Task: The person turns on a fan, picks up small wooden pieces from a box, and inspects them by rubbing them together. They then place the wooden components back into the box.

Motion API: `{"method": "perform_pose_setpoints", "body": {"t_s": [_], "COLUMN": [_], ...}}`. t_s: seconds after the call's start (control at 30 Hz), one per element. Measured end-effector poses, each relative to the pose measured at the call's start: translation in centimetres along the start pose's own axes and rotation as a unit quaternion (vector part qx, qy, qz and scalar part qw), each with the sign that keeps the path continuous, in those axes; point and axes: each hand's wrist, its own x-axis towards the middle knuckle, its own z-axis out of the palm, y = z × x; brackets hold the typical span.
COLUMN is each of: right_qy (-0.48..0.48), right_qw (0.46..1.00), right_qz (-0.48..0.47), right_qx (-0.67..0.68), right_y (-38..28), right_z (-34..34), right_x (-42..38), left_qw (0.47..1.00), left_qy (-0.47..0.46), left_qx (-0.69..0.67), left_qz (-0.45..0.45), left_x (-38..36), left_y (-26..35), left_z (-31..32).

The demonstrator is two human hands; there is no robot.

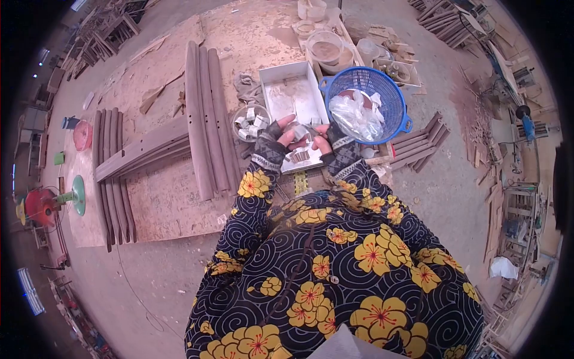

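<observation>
Both my hands wear dark patterned fingerless gloves and meet over the near half of a shallow white box (266,90). My left hand (276,139) pinches a small greyish, sheet-like piece (301,130) between thumb and fingers. From the other side, my right hand (330,139) closes its fingertips on the piece's right edge. What the piece is exactly cannot be made out. Below the hands, small reddish-brown bits (299,157) lie in the box. Just left of my left hand stands a round tub (237,133) of small white and grey pieces.
A blue plastic basket (399,102) holding clear plastic bags (356,116) stands right of the box. Long brown wooden parts (206,119) lie on the table's left. Cloudy plastic tubs (326,48) stand at the back. A grey cloth (248,88) lies behind the small tub.
</observation>
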Motion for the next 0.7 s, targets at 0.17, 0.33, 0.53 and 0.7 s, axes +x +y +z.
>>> {"method": "perform_pose_setpoints", "body": {"t_s": [0.17, 0.33, 0.53, 0.7], "right_qy": [-0.045, -0.014, 0.008, 0.001], "right_qw": [0.997, 0.988, 0.981, 0.979], "right_qz": [0.005, -0.098, -0.145, -0.133], "right_qx": [-0.064, -0.119, -0.129, -0.153], "right_y": [-1.8, -2.0, -1.3, -1.6], "right_z": [0.1, 0.4, 0.9, 0.7], "right_x": [0.9, 1.1, 1.0, 1.2], "left_qw": [0.989, 0.983, 0.966, 0.956], "left_qy": [0.032, 0.064, 0.101, 0.113], "left_qx": [0.143, 0.166, 0.228, 0.264], "left_qz": [0.033, 0.054, 0.065, 0.064], "left_x": [-0.3, -0.2, -0.6, -0.3], "left_y": [0.3, 0.1, 0.9, 0.9], "left_z": [-0.3, -0.3, 0.8, 0.8]}}
